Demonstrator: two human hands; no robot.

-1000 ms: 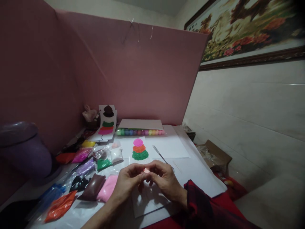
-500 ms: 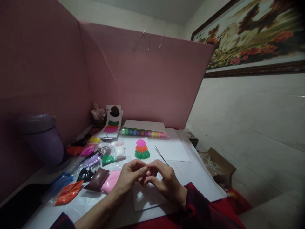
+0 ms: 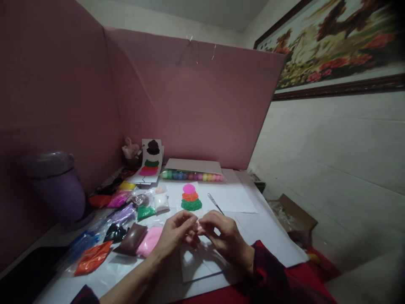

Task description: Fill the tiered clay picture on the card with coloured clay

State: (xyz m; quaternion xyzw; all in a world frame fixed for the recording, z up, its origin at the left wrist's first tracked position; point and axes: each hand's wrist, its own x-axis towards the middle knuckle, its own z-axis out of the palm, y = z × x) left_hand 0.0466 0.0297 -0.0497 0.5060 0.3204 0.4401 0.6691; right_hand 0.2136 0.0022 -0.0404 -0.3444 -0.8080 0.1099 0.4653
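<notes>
Both my hands meet over the white card near the table's front. A small pale pink lump of modelling clay (image 3: 199, 228) sits between the fingertips, partly hidden by them. My left hand (image 3: 181, 230) pinches it from the left, thumb on top. From the right, my right hand (image 3: 225, 236) pinches it between thumb and fingers. Below them lies a white card (image 3: 196, 266). Just beyond is a sheet with a stacked clay shape (image 3: 190, 197) in magenta, orange and green. A slim metal tool (image 3: 215, 203) lies to its right.
Bags of coloured clay, including brown (image 3: 132, 239), pink (image 3: 149, 241) and orange (image 3: 93, 257), cover the left side. A purple bin-like container (image 3: 60, 190) stands behind them. At the back are a pack of coloured balls (image 3: 193, 175) and a decorated card (image 3: 151, 162). An open cardboard box (image 3: 297, 215) sits right.
My fingertips have shifted on the pale pink clay, and my right hand's fingers have risen slightly. More of the clay shows now. The whole view has shifted a little.
</notes>
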